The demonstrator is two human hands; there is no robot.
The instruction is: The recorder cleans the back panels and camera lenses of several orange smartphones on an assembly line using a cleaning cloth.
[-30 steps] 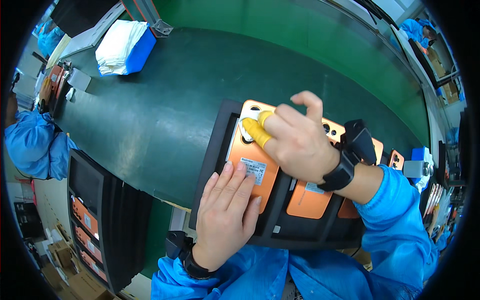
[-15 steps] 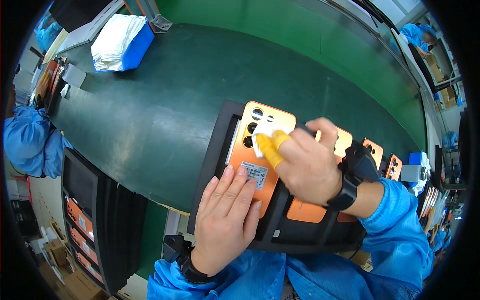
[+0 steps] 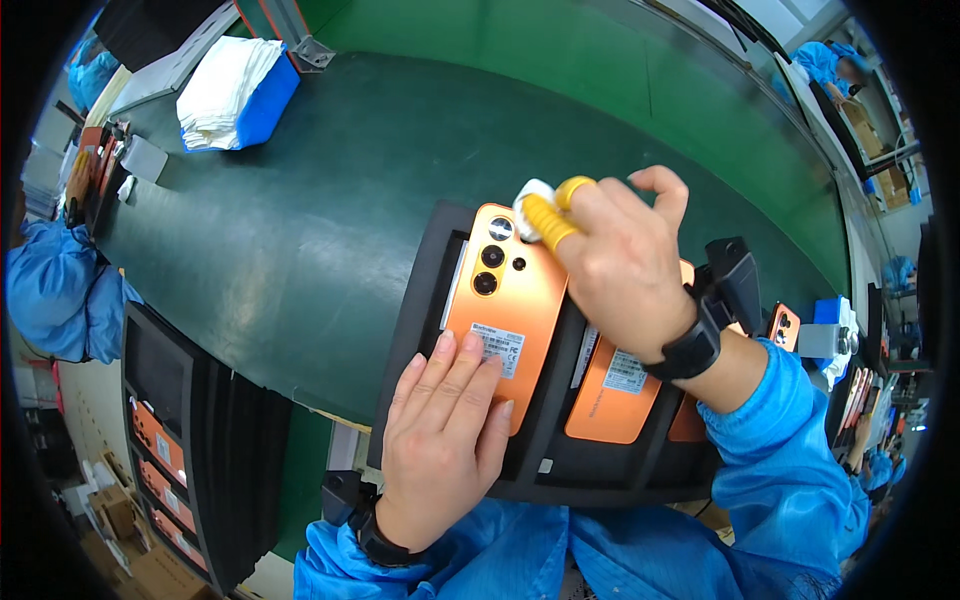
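An orange smartphone lies back up in the leftmost slot of a black foam tray, its camera lenses and pale label showing. My left hand rests on its lower half with the fingers stretched flat, overlapping the label. Above the phone's top edge, my right hand pinches a folded white wiping cloth; yellow finger cots cover two of its fingers. Beneath my right wrist, a second orange smartphone sits in the neighbouring slot, partly hidden. Another orange phone shows beyond my right forearm.
A blue box of stacked white cloths stands at the far left of the green table. Stacked black trays with orange phones are at lower left. A co-worker's blue sleeve shows at the left edge; a blue-and-white dispenser stands right.
My right hand has moved up with the cloth, from beside the camera lenses to the phone's top edge, uncovering the lenses. My left hand stays on the phone.
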